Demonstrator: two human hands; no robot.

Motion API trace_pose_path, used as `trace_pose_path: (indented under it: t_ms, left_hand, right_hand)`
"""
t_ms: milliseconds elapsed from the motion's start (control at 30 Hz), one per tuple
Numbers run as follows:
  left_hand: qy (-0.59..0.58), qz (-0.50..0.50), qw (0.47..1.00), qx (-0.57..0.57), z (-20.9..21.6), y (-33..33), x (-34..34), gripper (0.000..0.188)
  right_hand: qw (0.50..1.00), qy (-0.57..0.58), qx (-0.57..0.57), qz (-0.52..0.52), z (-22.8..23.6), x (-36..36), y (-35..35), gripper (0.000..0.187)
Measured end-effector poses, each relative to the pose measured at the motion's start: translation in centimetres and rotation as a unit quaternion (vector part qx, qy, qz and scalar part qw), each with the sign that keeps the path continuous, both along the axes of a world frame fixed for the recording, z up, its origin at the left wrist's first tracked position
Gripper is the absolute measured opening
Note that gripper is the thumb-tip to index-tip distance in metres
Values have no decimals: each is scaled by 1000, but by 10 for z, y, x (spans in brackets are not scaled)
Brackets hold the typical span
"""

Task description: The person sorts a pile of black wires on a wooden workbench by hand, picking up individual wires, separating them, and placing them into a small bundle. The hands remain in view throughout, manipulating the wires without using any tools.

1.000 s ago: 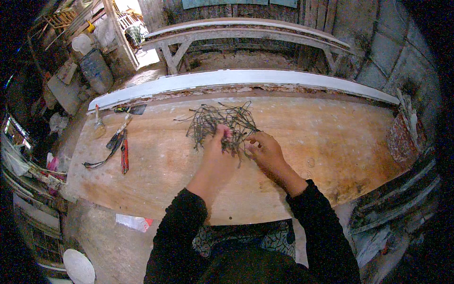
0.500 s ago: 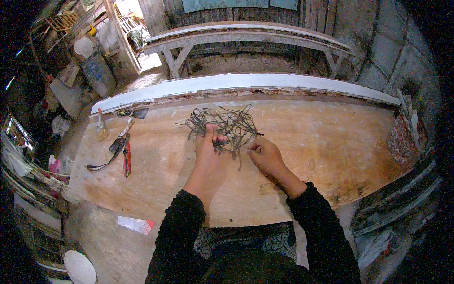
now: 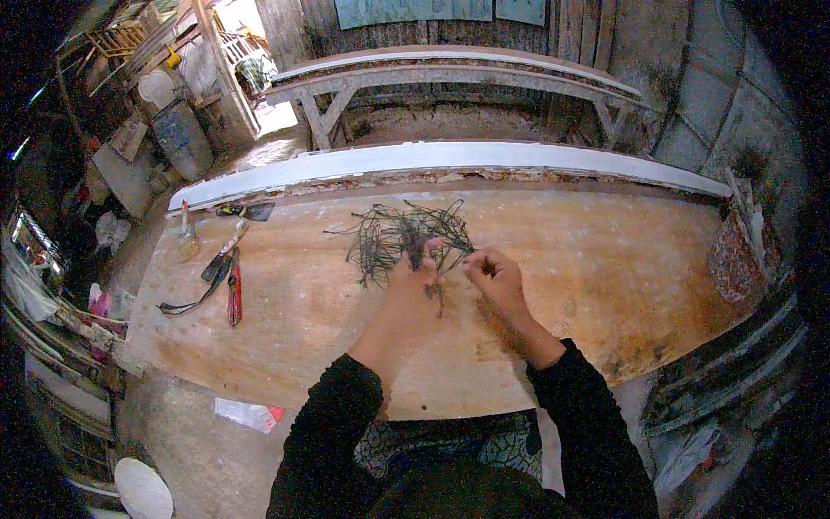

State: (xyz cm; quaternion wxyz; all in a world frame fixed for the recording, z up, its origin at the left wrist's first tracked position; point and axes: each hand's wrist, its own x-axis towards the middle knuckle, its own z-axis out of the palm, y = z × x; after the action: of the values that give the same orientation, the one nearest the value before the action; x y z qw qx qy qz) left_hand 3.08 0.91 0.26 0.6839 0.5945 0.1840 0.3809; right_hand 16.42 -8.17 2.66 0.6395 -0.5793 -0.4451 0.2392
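Moved rightward, left hand [image 3: 413, 281] clutches cords [image 3: 402, 230], right hand [image 3: 499, 274] pinches some, white board [image 3: 450, 157] behind.

Thin dark strings [image 3: 393, 233] in a loose tangle at the left hand [image 3: 413, 281], over the wooden tabletop [image 3: 605, 268]

The left grip [image 3: 413, 278] hides part of the tangled dark strands [image 3: 385, 235] around it. At the right grip [image 3: 501, 275], the strands are too fine to tell whether one is pinched. Far beyond both, the top edge crops a blue panel [image 3: 415, 10].
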Motion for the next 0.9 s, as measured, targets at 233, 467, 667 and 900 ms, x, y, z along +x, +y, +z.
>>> trace_pose_path:
  t_ms: [233, 467, 667, 900]
  left_hand:
    - [55, 40, 994, -89, 9, -10, 5, 30]
    - [-170, 44, 937, -302, 22, 7, 9, 24]
    - [-139, 82, 942, -293, 28, 23, -5, 27]
    - [-130, 52, 948, -287, 17, 33, -10, 21]
  right_hand:
    - [988, -122, -44, 83, 5, -24, -9, 17]
    - [901, -420, 17, -111, -9, 17, 13, 21]
    - [898, -400, -146, -108, -25, 37, 19, 30]
    - [945, -249, -161, -139, -16, 42, 13, 22]
